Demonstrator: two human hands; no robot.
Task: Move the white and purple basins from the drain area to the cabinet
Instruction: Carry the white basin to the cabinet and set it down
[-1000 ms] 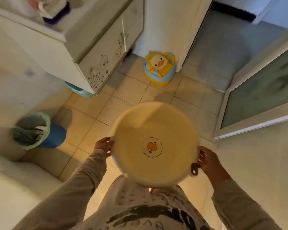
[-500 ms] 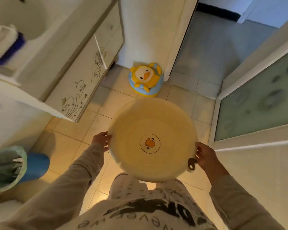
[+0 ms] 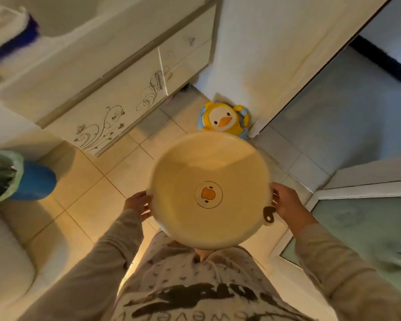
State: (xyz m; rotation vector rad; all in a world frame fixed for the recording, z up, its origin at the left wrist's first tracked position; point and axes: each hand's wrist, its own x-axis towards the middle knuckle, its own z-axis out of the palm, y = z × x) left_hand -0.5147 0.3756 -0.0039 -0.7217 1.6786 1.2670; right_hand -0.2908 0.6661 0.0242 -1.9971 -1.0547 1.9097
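Observation:
I hold a round white basin [image 3: 208, 172] level in front of my waist; a small duck face is printed on its bottom and a hanging tab sticks out at its right rim. My left hand [image 3: 138, 203] grips the left rim and my right hand [image 3: 286, 203] grips the right rim. A thin bluish edge shows under the basin's lower left, and I cannot tell whether it is the purple basin. The white cabinet [image 3: 125, 98] with swirl decoration on its doors stands at the upper left, doors shut.
A yellow duck-shaped potty [image 3: 223, 120] sits on the tiled floor by the wall corner, just beyond the basin. A blue bin [image 3: 30, 180] with a green liner stands at the left. A frosted glass door [image 3: 361, 228] is at the right, an open doorway behind it.
The view has swung left and closer to the cabinet, which now fills more of the upper left. The basin stays held between both hands the same way.

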